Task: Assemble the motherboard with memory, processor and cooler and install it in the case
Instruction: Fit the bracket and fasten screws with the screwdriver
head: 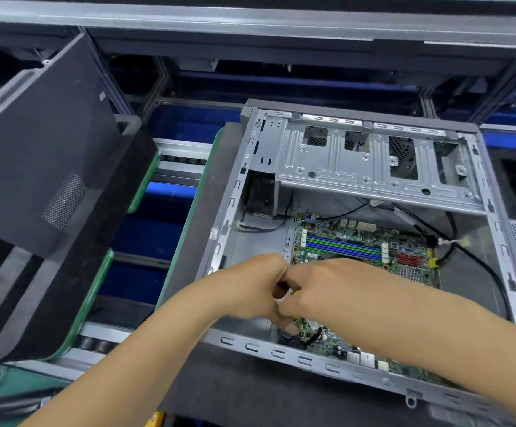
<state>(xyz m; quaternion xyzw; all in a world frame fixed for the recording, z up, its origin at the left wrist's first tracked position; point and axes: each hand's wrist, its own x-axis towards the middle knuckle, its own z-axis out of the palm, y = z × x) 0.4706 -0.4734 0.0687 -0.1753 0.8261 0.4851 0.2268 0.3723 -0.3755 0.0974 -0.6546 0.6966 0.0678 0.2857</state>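
My two hands met over the near-left part of the open case (pixel 493 229), which lay on its side on the dark mat (pixel 207 192) in front of me. My left hand (pixel 250 288) and right hand (pixel 321 291) were both curled, knuckles nearly touching, around something small and partly yellow between them; what exactly it was I could not tell, since my own fingers hid it.

The motherboard (pixel 404 254) was already lying flat in the floor of the case, directly under and beyond my hands. Its long axis ran from the near rim of the case, below my right wrist, away toward the drive cage (pixel 373 161) at the far side. The blue and green memory slots (pixel 342 245) lay just beyond my knuckles, crossways to my reach.

A black cable (pixel 312 339) looped onto the board just beneath my left thumb. Both hands were about equally near the board's left edge, the likely spot for the next connection. A black side panel (pixel 44 155) stood well off to my left.
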